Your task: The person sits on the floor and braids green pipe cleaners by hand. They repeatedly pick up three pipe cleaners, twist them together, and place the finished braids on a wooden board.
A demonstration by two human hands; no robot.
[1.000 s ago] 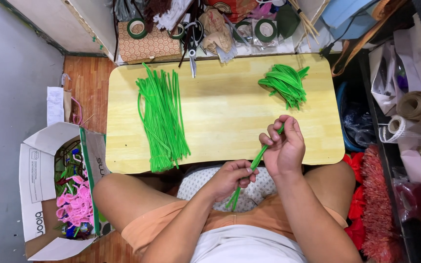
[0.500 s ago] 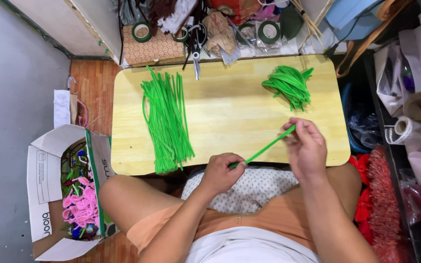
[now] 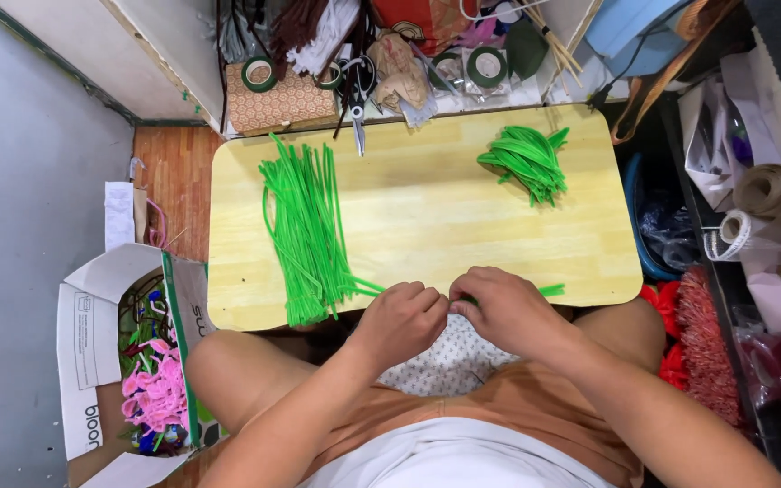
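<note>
The wooden tabletop lies crosswise in front of the seated person, and both hands meet at its near edge. On its left half lies one long bundle of straight green pipe cleaners, too many to count, running from the far edge to the near edge. On the far right part lies one smaller heap of bent green pipe cleaners, well apart from both hands.

To the left, on the floor, stands one open cardboard box with pink and green pieces inside.

The left hand is curled together, fingertips turned toward the right hand, just beside the near end of the long bundle. The right hand is likewise closed, its fingertips touching those of the left. Between them they pinch a single green pipe cleaner; only one short end shows, sticking out past the right hand along the tabletop's near edge, while the rest is hidden under the fingers.

At the far edge lies one pair of scissors, blades pointing onto the wood. Three rolls of green tape sit among the clutter behind it.
</note>
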